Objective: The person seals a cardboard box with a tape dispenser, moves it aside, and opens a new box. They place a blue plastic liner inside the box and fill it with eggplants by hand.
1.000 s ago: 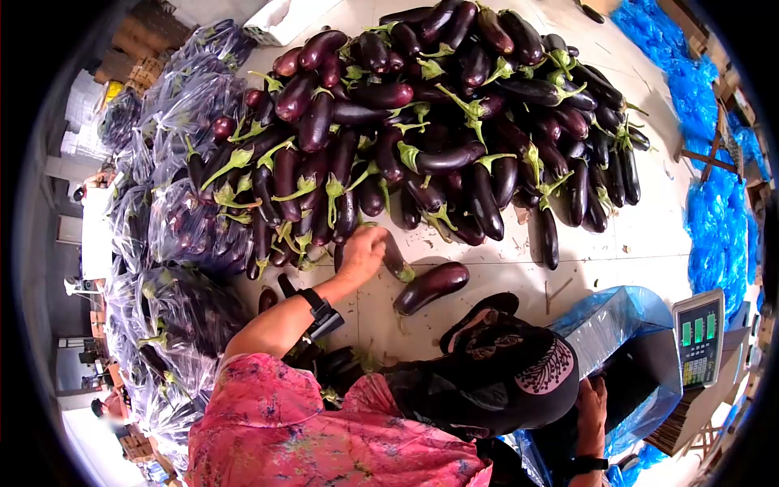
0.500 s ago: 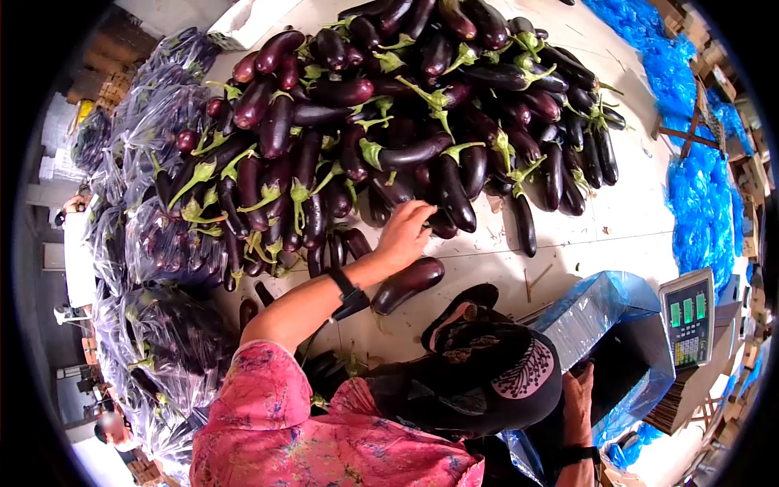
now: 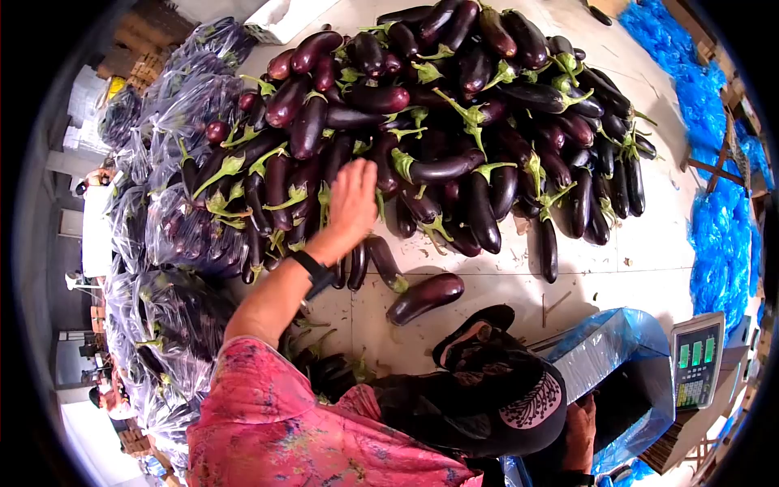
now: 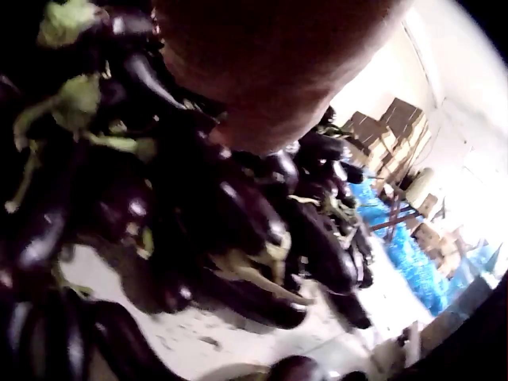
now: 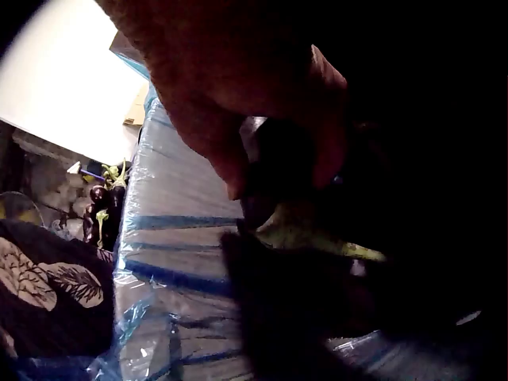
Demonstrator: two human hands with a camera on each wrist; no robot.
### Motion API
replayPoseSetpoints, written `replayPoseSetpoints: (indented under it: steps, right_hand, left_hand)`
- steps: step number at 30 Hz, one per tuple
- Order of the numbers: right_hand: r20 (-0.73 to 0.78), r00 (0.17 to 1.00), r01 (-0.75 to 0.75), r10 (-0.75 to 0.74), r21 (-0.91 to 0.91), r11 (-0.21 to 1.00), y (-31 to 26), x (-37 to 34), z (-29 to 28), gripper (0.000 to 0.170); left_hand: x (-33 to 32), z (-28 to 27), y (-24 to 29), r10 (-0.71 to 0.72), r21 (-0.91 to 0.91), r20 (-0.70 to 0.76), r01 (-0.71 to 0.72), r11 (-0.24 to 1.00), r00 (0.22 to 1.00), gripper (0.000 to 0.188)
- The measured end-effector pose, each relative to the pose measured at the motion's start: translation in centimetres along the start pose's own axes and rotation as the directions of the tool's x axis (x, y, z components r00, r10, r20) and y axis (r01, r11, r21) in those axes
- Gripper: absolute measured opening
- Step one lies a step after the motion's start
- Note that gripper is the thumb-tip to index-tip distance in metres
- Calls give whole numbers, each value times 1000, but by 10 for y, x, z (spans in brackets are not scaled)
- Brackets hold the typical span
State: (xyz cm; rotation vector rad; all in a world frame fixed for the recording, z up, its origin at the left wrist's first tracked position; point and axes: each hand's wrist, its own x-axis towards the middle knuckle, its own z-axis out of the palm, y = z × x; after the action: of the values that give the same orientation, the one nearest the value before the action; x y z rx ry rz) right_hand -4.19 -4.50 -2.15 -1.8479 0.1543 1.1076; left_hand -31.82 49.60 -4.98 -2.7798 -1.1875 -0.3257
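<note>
A heap of dark purple eggplants (image 3: 422, 166) with green stems lies spread on the pale floor. My left hand (image 3: 353, 203) reaches over its near side, fingers straight and resting across eggplants there; the left wrist view shows the hand's underside (image 4: 278, 71) above the pile. Two loose eggplants, one larger (image 3: 426, 298) and one slimmer (image 3: 385, 261), lie just in front of the heap. At the right, my right hand (image 3: 580, 434) is down at a box lined with blue plastic (image 3: 604, 337). In the right wrist view its fingers grip a shadowed eggplant by the body, green stem (image 5: 305, 234) showing.
Clear plastic bags packed with eggplants (image 3: 182, 235) line the left side. A digital scale (image 3: 696, 361) stands beside the lined box. Blue plastic (image 3: 718, 235) runs along the far right. A cap-covered head (image 3: 503, 398) blocks part of the front, with more eggplants (image 3: 324, 361) beside it.
My left hand went from the loose eggplants rightward along the heap's near edge, then left and farther in over the pile, its fingers straightening. The right hand stays at the lined box.
</note>
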Motion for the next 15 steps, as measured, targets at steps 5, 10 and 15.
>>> replayPoseSetpoints:
  steps: [5,10,15]
  right_hand:
    - [-96,994,-51,47,-34,998,2,0,2,65]
    - [-152,985,9,-84,-439,898,31,11,-19,63]
    - [-114,982,14,-152,-753,658,23,20,-19,61]
  left_hand:
    - [4,50,-87,-21,533,266,-129,836,964,74]
    - [11,43,-77,-66,512,321,-114,851,945,73]
    - [3,-81,-57,-200,-493,635,591,638,746,79]
